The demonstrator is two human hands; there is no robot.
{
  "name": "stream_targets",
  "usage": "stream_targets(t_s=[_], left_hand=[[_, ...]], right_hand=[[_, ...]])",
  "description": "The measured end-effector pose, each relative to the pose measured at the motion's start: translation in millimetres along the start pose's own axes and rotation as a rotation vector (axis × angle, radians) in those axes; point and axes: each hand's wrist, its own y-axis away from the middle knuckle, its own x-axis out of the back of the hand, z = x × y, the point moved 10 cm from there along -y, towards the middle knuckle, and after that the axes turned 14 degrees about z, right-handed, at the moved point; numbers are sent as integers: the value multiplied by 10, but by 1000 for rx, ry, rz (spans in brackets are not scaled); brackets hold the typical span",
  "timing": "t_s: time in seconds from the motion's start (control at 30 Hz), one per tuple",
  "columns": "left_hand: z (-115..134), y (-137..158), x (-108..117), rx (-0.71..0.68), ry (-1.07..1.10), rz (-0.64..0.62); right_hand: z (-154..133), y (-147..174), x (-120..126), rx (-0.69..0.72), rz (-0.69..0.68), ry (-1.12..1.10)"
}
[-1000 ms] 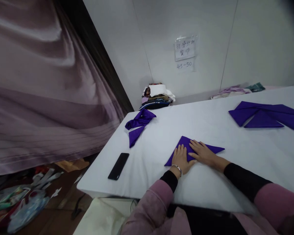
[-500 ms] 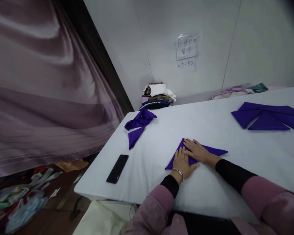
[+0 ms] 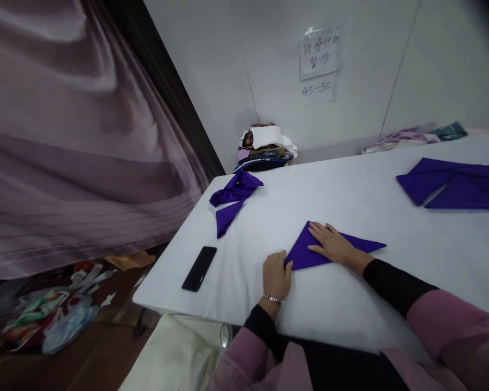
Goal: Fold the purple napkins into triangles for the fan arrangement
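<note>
- Over the white-covered counter (image 3: 342, 309), the left forearm I watch through the head camera reaches forward from the near edge, a silver bracelet (image 3: 273, 299) at its wrist and a black cuff (image 3: 261, 323) behind that.
- The left hand (image 3: 275, 276) is bent, its fingers curled and pointing away from the body, the thumb drawn in toward the forefinger.
- Its grip is nearly closed at the left corner of the folded purple cloth (image 3: 305, 254); thumb and forefinger meet that corner, but from my view I cannot tell whether they pinch it.
- The right forearm slants in from the lower right in a black undersleeve (image 3: 397, 285), and the right hand (image 3: 330, 243) lies palm down, fingertips near the cloth's top corner.
- That grip is spread flat, resting on the cloth without clasping it.
- I see the cloth lying as a triangle in front of the body, its long point running out past the right hand.
- Left of it are a black phone (image 3: 199, 269) and a crumpled purple cloth (image 3: 244, 186); more folded purple fabric (image 3: 460, 182) lies far right.
</note>
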Motion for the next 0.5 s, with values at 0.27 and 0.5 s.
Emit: stream_targets(t_s=[0.27, 0.5], left_hand=[[-112, 112, -104, 157, 62, -136], [510, 75, -35, -45, 78, -83]], right_hand=[[16, 32, 56, 95, -63, -63], [30, 68, 59, 155, -28, -64]])
